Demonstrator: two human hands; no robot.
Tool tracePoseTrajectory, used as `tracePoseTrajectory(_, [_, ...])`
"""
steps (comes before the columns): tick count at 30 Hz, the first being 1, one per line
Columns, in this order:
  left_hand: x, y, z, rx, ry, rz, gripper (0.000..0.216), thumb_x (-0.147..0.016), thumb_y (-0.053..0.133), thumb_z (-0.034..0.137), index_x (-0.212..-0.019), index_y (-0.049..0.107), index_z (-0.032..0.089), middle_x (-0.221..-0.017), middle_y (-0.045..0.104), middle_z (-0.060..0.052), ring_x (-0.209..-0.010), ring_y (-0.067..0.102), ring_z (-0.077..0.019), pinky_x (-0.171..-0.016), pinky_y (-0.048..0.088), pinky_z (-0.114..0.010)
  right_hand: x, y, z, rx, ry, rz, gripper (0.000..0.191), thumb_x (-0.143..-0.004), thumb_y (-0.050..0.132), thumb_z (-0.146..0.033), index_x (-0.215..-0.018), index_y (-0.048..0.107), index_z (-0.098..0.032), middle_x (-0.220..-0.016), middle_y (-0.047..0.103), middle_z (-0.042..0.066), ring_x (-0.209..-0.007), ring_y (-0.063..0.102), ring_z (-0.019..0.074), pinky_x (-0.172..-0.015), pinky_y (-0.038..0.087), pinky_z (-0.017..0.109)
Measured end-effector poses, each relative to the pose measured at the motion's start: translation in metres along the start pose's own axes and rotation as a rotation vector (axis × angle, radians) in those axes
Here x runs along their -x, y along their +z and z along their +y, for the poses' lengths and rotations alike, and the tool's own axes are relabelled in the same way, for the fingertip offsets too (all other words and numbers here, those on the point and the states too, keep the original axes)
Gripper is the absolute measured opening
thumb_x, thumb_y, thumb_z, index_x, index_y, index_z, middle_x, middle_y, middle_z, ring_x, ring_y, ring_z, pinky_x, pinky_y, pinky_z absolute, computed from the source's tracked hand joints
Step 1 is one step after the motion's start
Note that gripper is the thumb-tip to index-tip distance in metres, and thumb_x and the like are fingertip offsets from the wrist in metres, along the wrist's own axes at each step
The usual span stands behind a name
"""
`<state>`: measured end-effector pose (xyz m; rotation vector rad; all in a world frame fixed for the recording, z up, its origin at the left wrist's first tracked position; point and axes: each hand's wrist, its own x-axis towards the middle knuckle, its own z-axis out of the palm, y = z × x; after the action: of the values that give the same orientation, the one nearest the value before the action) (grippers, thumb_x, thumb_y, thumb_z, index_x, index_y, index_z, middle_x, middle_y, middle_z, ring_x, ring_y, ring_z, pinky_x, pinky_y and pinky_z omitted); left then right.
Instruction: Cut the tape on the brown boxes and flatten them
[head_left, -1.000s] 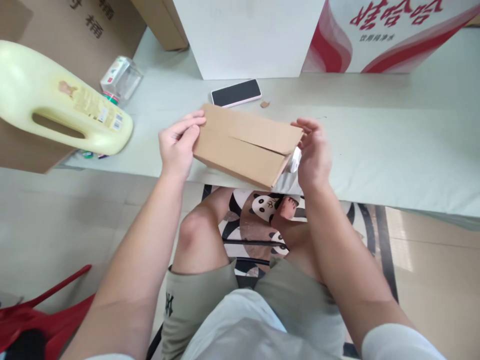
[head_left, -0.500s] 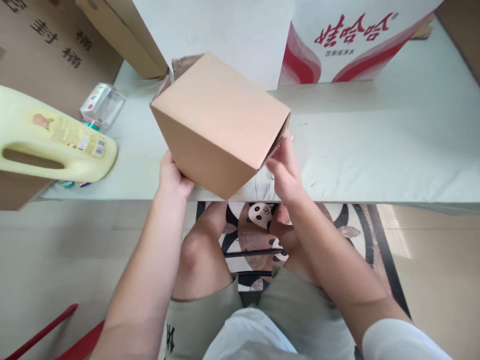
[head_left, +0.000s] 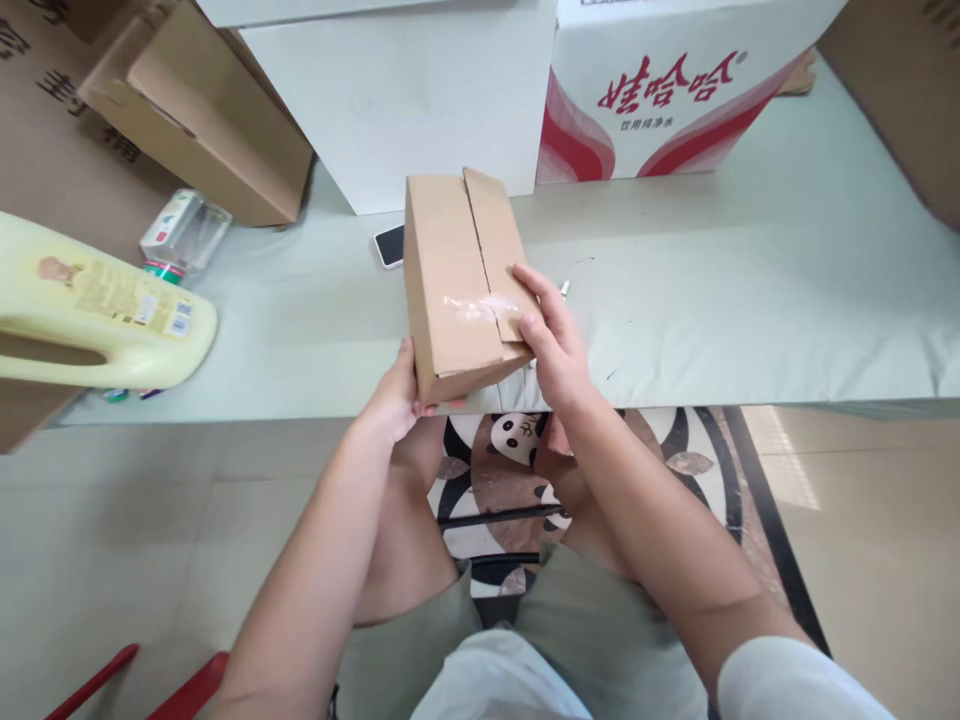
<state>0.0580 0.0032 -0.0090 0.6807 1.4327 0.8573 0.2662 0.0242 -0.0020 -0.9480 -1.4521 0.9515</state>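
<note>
Head-worn camera, facing forward and steeply down; wearer's lap (head_left: 592, 620) nearest at bottom, left hand (head_left: 397, 395), right hand (head_left: 559, 350) mid-frame, tabletop (head_left: 690, 280) beyond.

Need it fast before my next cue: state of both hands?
Left hand: holding the brown rectangular cardboard box by its near left corner.
Right hand: on that box's flap; cannot tell whether it grips.

Left grip (head_left: 396, 395) lower, thumb (head_left: 407, 355) raised; right grip (head_left: 559, 350) higher, fingers (head_left: 536, 283) bent; both arms (head_left: 311, 560) extended forward

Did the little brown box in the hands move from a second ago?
Yes. The little brown box has turned and shifted toward the big white box, overlapping its bottom edge in view, and now hides part of the phone.
</note>
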Motion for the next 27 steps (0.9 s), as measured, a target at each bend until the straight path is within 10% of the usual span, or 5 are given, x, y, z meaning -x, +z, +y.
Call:
tracePoseTrajectory(7, [-0.002, 0.005, 0.008, -0.321, -0.010, 0.026, 0.025, -0.082, 0.075, 0.041, -0.092, 0.074, 0.018, -0.080, 0.077, -0.010, -0.066, 0.070, -0.0228, -0.048, 0.047, -0.026, -0.006, -0.002, 0.005, 0.009, -0.024, 0.012, 0.049, -0.093, 0.051, -0.059, -0.131, 0.061, -0.029, -0.150, 0.055, 0.007, -0.147, 0.046, 0.0256, -0.127, 0.034, 0.049])
tracePoseTrajectory(11, [-0.017, -0.004, 0.020, -0.319, 0.534, 0.342, 0.045, -0.081, 0.073, 0.049, -0.116, 0.070, 0.022, -0.124, 0.074, -0.012, -0.117, 0.069, -0.0311, -0.094, 0.059, -0.042, -0.006, -0.002, 0.007, 0.008, -0.011, -0.007, 0.045, -0.091, 0.055, -0.054, -0.128, 0.064, -0.029, -0.148, 0.057, 0.008, -0.148, 0.045, 0.0257, -0.128, 0.033, 0.049])
tracePoseTrajectory(15, [-0.027, -0.004, 0.026, -0.341, 1.088, 0.208, 0.056, -0.090, 0.056, 0.067, -0.134, 0.062, 0.034, -0.156, 0.053, -0.005, -0.154, 0.040, -0.0299, -0.124, 0.039, -0.050, -0.004, -0.001, 0.006, 0.019, 0.012, -0.060, 0.046, -0.092, 0.056, -0.055, -0.130, 0.063, -0.031, -0.150, 0.056, 0.007, -0.151, 0.042, 0.0249, -0.129, 0.031, 0.048])
tracePoseTrajectory(21, [-0.024, 0.007, 0.020, -0.464, 1.331, 0.135, 0.034, -0.100, 0.051, 0.052, -0.118, 0.075, 0.035, -0.140, 0.062, -0.003, -0.145, 0.049, -0.0283, -0.136, 0.012, -0.053, -0.006, -0.009, 0.010, 0.075, -0.027, -0.058, 0.056, -0.100, 0.034, -0.061, -0.139, 0.057, -0.027, -0.147, 0.059, 0.008, -0.139, 0.054, 0.0241, -0.116, 0.044, 0.045])
tracePoseTrajectory(27, [-0.026, 0.013, 0.018, -0.413, 1.383, 0.164, 0.033, -0.101, 0.047, 0.046, -0.118, 0.073, 0.036, -0.132, 0.064, -0.003, -0.135, 0.057, -0.0268, -0.136, 0.015, -0.055, -0.016, -0.031, 0.008, 0.838, 0.477, -0.043, 0.041, -0.093, 0.049, -0.045, -0.120, 0.070, -0.022, -0.091, 0.073, 0.009, -0.086, 0.065, 0.0268, -0.072, 0.046, 0.038])
